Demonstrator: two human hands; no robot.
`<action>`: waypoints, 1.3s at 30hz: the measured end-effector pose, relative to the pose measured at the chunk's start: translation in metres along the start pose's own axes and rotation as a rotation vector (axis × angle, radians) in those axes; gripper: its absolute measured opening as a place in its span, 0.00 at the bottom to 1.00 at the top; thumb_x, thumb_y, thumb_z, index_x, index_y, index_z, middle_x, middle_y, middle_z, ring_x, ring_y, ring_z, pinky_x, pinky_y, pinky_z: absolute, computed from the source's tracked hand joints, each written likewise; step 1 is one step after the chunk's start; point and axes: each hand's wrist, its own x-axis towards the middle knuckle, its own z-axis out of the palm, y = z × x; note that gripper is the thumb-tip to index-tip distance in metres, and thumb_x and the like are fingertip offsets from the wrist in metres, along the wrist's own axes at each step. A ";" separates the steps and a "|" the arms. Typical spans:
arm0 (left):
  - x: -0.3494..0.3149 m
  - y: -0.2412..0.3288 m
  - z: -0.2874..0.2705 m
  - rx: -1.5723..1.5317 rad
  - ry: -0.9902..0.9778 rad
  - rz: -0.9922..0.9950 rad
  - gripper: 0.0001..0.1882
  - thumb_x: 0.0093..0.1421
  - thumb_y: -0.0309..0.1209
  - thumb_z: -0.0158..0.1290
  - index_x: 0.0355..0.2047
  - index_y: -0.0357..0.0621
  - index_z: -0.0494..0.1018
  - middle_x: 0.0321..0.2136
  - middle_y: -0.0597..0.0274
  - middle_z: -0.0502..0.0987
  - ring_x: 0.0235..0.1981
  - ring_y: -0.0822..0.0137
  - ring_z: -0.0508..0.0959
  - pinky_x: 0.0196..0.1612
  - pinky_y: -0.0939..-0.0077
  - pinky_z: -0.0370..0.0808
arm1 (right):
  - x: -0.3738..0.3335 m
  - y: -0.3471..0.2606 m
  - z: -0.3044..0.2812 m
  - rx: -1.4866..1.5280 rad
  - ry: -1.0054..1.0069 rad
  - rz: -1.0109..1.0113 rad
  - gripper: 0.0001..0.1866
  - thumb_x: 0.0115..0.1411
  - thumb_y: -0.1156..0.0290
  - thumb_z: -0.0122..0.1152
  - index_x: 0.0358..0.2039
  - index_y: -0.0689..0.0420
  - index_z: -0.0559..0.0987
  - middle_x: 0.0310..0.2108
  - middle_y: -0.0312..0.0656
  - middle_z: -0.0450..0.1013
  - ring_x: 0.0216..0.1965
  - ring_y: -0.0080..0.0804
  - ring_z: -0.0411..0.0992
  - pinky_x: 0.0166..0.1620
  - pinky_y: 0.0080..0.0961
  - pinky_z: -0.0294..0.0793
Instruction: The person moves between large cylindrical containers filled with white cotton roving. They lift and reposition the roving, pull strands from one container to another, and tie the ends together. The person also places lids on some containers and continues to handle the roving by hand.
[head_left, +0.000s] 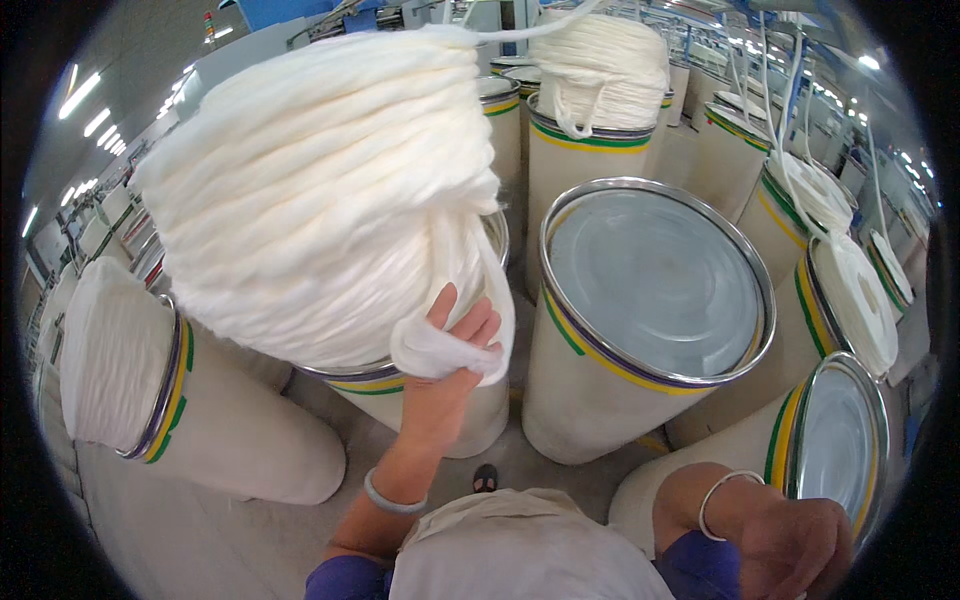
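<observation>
Closest to me, my right hand [800, 545] hangs low beside a can [838, 440] with a shiny bare plate inside its rim; the fingers are curled loosely downward and hold nothing, as far as I can see. A thin bangle sits on that wrist.

My left hand [450, 370] reaches up and forward, fingers wrapped around a loose end of white fibre rope [440, 350], the thumb and fingers closed on it where it droops from the big heap [320, 190]. That heap of coiled rope stands well above the rim of the can [400, 385] under it and leans toward me.

To do this well, I judge the grip should stay soft and near the end of the strand, drawing it along its lay instead of tugging sideways, since the pile looks top-heavy and the untwisted fibre would thin or tear easily.

Just right of it stands a wide can [650, 310] with nothing but its grey metal plate near the top. To my left a tilted can [190, 420] is packed with white coils. Farther back another can [595, 140] carries a tall coil stack with a strand rising out of it, and more cans on the right hold flatter coils.
</observation>
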 end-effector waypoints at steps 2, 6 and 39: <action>0.002 0.001 -0.001 -0.147 -0.003 -0.026 0.43 0.57 0.19 0.50 0.69 0.51 0.43 0.64 0.42 0.57 0.64 0.47 0.61 0.63 0.53 0.61 | -0.008 0.009 -0.003 0.279 0.011 -0.080 0.18 0.53 0.86 0.59 0.45 0.62 0.79 0.40 0.44 0.80 0.44 0.27 0.78 0.44 0.32 0.76; 0.008 0.004 -0.003 -0.530 -0.102 -0.100 0.44 0.58 0.30 0.57 0.69 0.51 0.44 0.64 0.42 0.57 0.64 0.46 0.60 0.62 0.51 0.62 | -0.032 0.018 -0.014 0.764 0.113 -0.105 0.12 0.58 0.81 0.56 0.42 0.60 0.81 0.34 0.44 0.80 0.37 0.30 0.80 0.30 0.25 0.77; 0.018 -0.008 -0.006 0.934 -0.207 0.276 0.25 0.60 0.21 0.47 0.58 0.36 0.60 0.57 0.51 0.64 0.60 0.56 0.63 0.61 0.63 0.58 | -0.048 0.164 0.012 -0.509 -0.431 0.805 0.08 0.56 0.71 0.63 0.33 0.61 0.76 0.24 0.45 0.75 0.23 0.38 0.73 0.29 0.28 0.73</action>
